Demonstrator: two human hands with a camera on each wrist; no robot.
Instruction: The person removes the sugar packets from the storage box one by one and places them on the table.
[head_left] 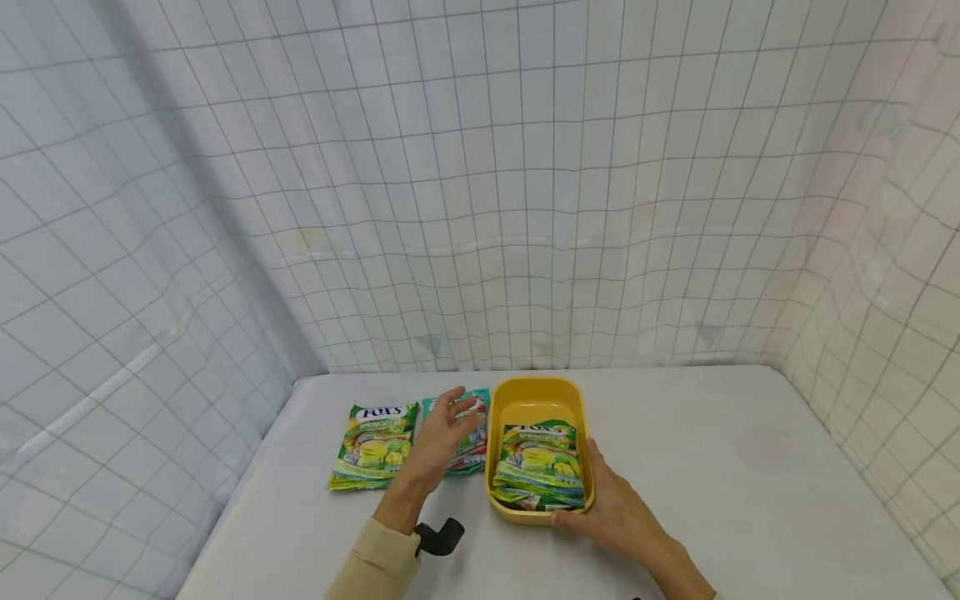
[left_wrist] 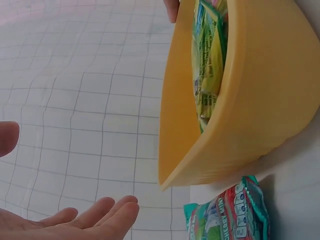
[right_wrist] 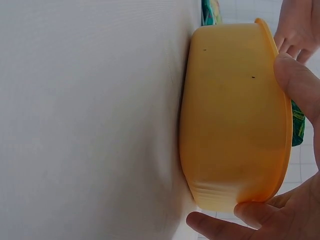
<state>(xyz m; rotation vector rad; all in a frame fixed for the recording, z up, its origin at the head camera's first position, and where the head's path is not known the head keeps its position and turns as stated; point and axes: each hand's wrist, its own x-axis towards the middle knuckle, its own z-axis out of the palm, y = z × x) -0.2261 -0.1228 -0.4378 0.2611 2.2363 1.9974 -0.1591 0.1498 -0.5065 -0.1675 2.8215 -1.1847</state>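
Note:
A yellow plastic tub (head_left: 534, 388) stands on the white table, with a green Fox's Spring Tea candy bag (head_left: 540, 465) lying inside it. My right hand (head_left: 618, 508) holds the tub at its near right corner, thumb at the near rim and fingers along the right wall. In the right wrist view the thumb (right_wrist: 300, 85) lies over the rim. My left hand (head_left: 438, 437) is raised left of the tub, fingers apart and nothing in them. Below it, partly hidden, lies a teal and red candy bag (head_left: 472, 458).
Farther left, another green Fox's Spring Tea bag (head_left: 373, 446) lies flat on the table (head_left: 697, 450). A black strap or band (head_left: 441, 537) sits at the left wrist. White gridded curtains (head_left: 525, 208) hang behind the table and along both sides.

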